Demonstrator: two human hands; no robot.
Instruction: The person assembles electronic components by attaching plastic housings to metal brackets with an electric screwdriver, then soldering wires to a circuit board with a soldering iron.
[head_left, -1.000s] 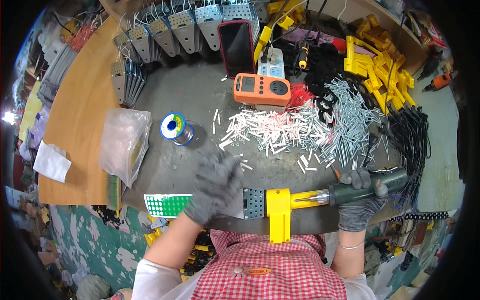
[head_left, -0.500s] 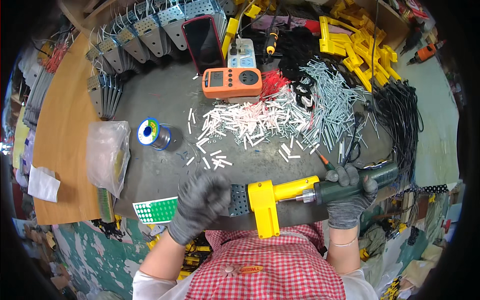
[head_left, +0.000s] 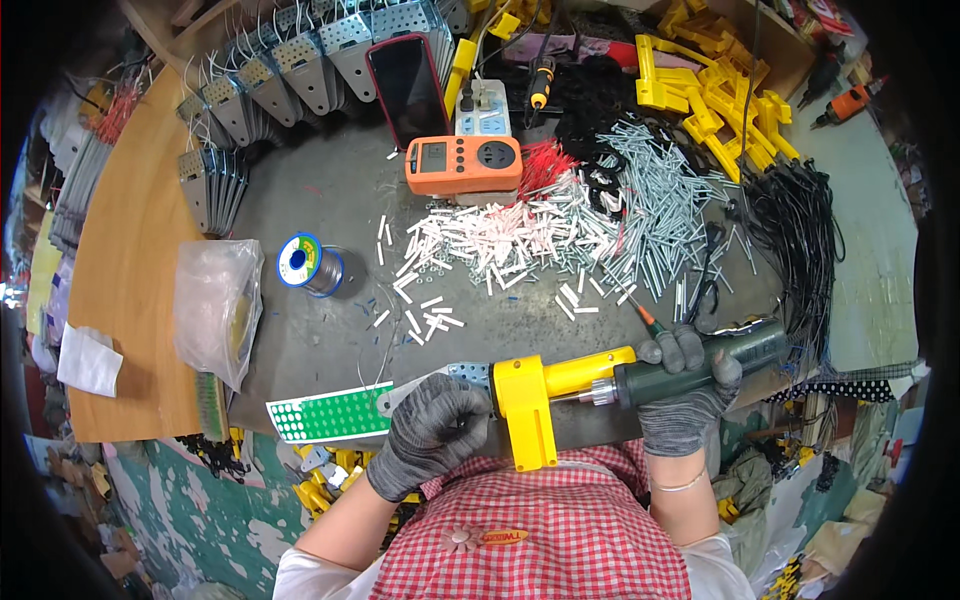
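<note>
My right hand (head_left: 684, 408), in a grey knit glove, wraps round a dark green electric screwdriver (head_left: 752, 350). Its bit points left into the side of a yellow plastic handle (head_left: 524, 412). The handle joins a perforated metal plate (head_left: 469, 373), whose grey end shows on the far side of my left hand (head_left: 432, 430). Also gloved, that hand is closed at the plate's near edge, with curled fingers; what lies inside the curl is hidden. Under the plate's left end lies a green sheet of round stickers (head_left: 335, 413).
White sleeves (head_left: 500, 235) and long screws (head_left: 655, 215) lie heaped mid-table. Behind them stand an orange meter (head_left: 463, 180) and a phone (head_left: 408, 90). A solder spool (head_left: 310, 266) and plastic bag (head_left: 215, 310) are left; black cables (head_left: 797, 225) and yellow parts (head_left: 715, 90) are right.
My left hand has moved slightly nearer and to the right, uncovering the plate's grey end. The screwdriver and my right hand have shifted slightly left.
</note>
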